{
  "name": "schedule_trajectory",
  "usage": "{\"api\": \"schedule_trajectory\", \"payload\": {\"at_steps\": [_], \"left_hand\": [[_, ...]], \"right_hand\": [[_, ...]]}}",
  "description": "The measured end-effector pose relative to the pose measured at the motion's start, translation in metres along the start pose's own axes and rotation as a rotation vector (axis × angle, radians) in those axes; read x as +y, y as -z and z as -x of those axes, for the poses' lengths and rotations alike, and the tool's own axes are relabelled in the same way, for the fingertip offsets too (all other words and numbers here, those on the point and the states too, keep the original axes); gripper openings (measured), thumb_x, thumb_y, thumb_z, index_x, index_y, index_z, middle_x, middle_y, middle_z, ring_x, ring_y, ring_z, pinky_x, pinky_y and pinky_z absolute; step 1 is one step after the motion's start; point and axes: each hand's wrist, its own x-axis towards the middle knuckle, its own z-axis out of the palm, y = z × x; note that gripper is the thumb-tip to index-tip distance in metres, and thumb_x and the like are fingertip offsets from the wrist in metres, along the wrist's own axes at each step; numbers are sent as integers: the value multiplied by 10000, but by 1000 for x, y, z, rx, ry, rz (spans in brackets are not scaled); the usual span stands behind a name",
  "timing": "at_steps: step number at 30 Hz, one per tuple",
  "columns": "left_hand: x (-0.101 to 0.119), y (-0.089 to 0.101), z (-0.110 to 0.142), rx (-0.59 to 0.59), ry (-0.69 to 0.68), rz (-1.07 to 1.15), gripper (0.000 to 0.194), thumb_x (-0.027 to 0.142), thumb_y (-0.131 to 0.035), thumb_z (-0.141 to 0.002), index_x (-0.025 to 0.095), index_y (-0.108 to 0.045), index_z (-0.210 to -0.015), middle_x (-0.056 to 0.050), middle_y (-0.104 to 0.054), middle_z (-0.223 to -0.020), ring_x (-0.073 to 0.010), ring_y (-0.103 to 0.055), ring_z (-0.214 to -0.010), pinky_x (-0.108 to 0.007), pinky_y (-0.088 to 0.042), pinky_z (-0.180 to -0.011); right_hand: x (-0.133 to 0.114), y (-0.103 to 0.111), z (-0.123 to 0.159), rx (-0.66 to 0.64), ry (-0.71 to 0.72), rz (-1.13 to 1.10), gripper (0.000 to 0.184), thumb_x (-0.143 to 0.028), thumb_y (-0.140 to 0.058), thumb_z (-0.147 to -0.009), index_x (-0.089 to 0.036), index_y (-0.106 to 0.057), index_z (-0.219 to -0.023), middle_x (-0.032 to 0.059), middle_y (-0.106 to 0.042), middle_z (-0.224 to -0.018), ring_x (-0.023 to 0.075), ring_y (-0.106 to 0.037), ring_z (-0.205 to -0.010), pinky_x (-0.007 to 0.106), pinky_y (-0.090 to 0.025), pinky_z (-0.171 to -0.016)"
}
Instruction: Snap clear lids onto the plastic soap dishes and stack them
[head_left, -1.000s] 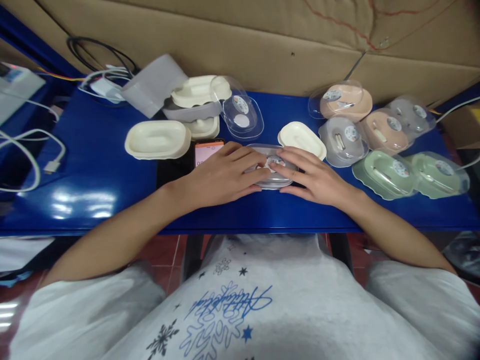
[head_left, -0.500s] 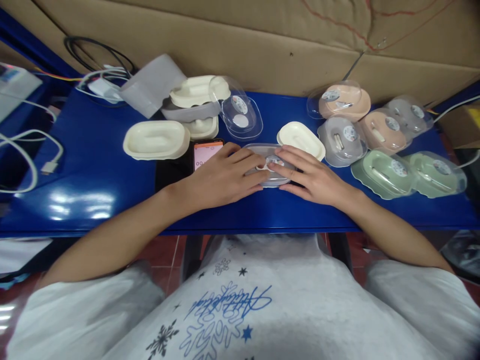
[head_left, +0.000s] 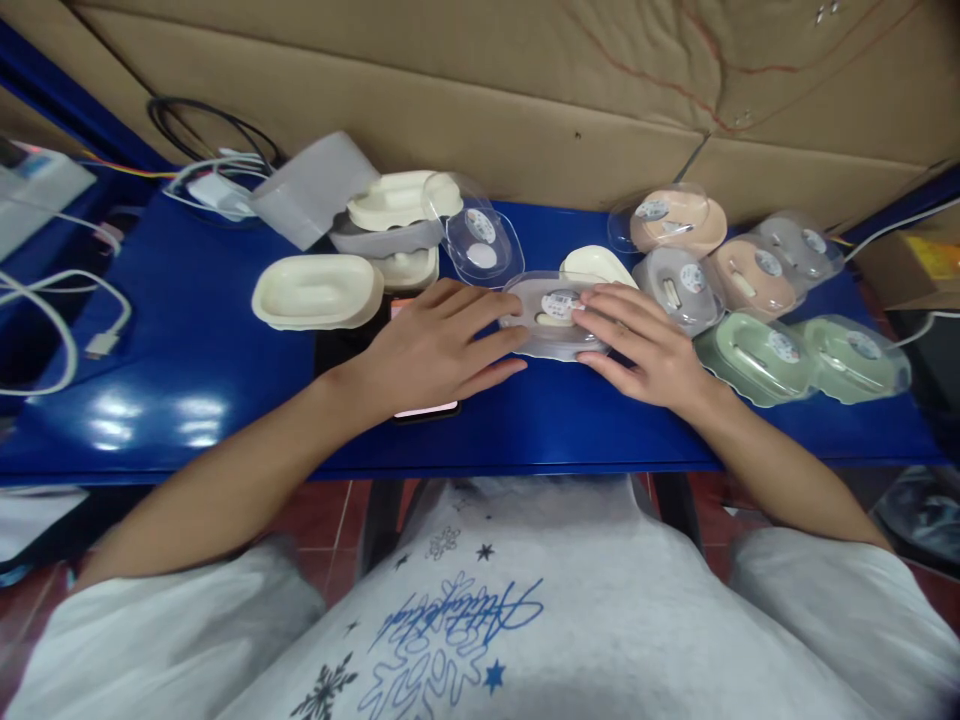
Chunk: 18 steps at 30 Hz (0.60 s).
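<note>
Between my two hands sits a grey oval box with a clear domed lid, a label and a small pale piece showing through or on its top. My left hand holds its left end, fingers over the lid's edge and thumb at the front. My right hand grips the right end, its fingertips on the lid beside the label and its thumb low at the front. Under my left hand lies a phone, mostly hidden. Behind the right hand is a cream oval tray, partly covered.
Cream trays and a grey sleeve-like piece lie at left, with loose clear lids nearby. Several lidded boxes in grey, peach and green stand at right. White cables run along the left; cardboard walls the back.
The fingers have drawn apart toward the box's ends, so more of the lid and label shows. The box has shifted slightly to the right and back. The view has moved a little.
</note>
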Motion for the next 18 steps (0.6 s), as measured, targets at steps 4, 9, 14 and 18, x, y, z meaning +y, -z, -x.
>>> {"api": "schedule_trajectory", "payload": {"at_steps": [4, 9, 14, 18], "left_hand": [[4, -1, -3, 27, -31, 23, 242, 354, -626, -1122, 183, -732, -1256, -129, -736, -1310, -284, -730, -1120, -425, -579, -956], [4, -3, -6, 23, -38, 12, 234, 326, -589, -1140, 166, -751, -1193, -126, -749, -1275, -276, -732, -1132, -401, -573, -934], [8, -4, -6, -48, 1, -7, 285, 340, -537, -1152, 171, -761, -1204, -137, -742, -1322, -298, -726, -1142, -439, -569, -945], [-1, -7, -5, -84, 141, 10, 293, 304, -518, -1134, 192, -726, -1307, -142, -680, -1485, -338, -661, -1337, -516, -517, -1111]], "right_hand": [[6, 9, -3, 21, 0, 72, 702, -333, -749, -1039, -410, -476, -1682, 38, -682, -1539, 327, -645, -1431, 603, -514, -1250], [32, 15, -25, 16, -122, 214, 455, -399, -672, -1087, -266, -640, -1521, 115, -691, -1505, 335, -602, -1459, 610, -456, -1276], [64, 1, -62, -110, -247, 271, 448, -481, -551, -1131, -208, -630, -1478, 128, -663, -1519, 292, -553, -1443, 561, -442, -1267], [80, -15, -77, -183, -329, 278, 392, -441, -546, -1133, -295, -574, -1495, 62, -663, -1516, 249, -552, -1388, 511, -474, -1224]]}}
